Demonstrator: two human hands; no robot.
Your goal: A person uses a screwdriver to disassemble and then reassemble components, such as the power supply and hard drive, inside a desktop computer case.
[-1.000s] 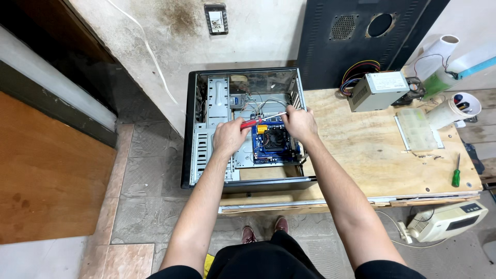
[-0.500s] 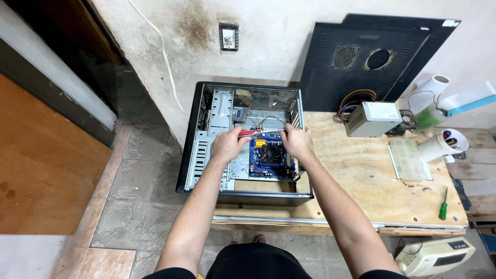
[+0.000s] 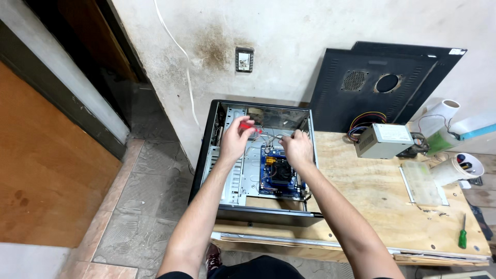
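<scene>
Plywood bench (image 3: 372,206): hands (image 3: 235,139) perhaps gripping tool (image 3: 247,125).

You have one open computer case (image 3: 258,155) with one blue motherboard (image 3: 281,173) inside, one grey power supply (image 3: 385,140), two black side panels (image 3: 382,85), one green-handled screwdriver (image 3: 462,235), one red-handled tool (image 3: 247,126), and one white cup (image 3: 457,170) before you.

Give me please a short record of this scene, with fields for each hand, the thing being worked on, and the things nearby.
left hand: holds a red-handled tool over the open computer case
right hand: inside the case, at the wires above the blue board
surface: plywood table
nearby: grey power supply, green screwdriver, clear plastic box, white cup
behind: black side panels leaning on the wall
</scene>
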